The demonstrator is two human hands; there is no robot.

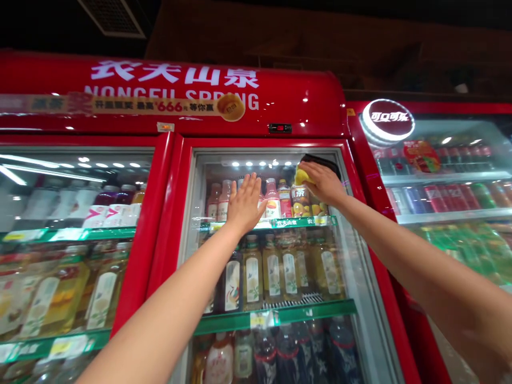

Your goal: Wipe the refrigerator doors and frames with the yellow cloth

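My left hand (246,205) lies flat against the glass door (212,166) of a red drinks cooler, fingers spread, holding nothing. Further right, near the upper right corner of the same door, my right hand (325,184) presses a yellow cloth (301,176) to the glass, its fingers over the cloth. A dark object (320,159) shows just behind and above that hand; I cannot make out what it is. Behind the glass, bottles stand on shelves with green edges.
A second cooler door (164,213) with bottles behind it is at the left. On the right stands another cooler with a lit round sign (388,120). A small display (280,128) sits above the middle door.
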